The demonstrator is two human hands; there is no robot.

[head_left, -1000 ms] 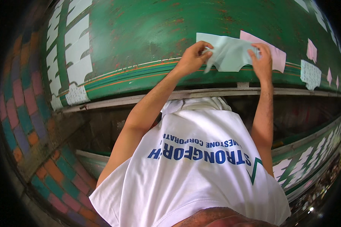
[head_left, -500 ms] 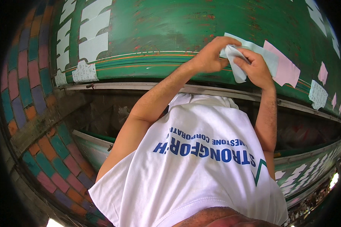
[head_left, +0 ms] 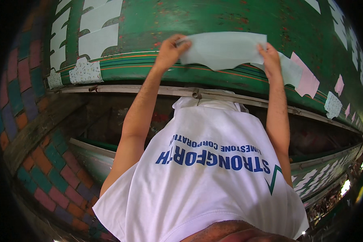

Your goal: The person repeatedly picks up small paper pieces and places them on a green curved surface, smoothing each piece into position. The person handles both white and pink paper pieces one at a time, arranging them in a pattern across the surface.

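Stretched between my hands over the green table (head_left: 149, 24) is a pale blue cut fabric piece (head_left: 224, 50), with a curved notch along its near edge. My left hand (head_left: 172, 51) pinches its left end, and my right hand (head_left: 271, 61) grips its right end. Just beside my right hand, more pale blue fabric (head_left: 291, 71) lies on the table, partly hidden by that hand. Pink fabric (head_left: 307, 80) sticks out from beneath it.
Rows of white fabric pieces (head_left: 100, 40) lie flat at the left of the table. Patterned pieces (head_left: 86, 71) hang at its near edge, another (head_left: 333, 105) at the right. A metal rail (head_left: 137, 90) runs along the edge. Colourful bricks (head_left: 58, 197) pave the floor at left.
The pale blue piece, bunched between both hands before, is now spread out flat. My left hand has moved left, away from my right hand; the view has shifted slightly.
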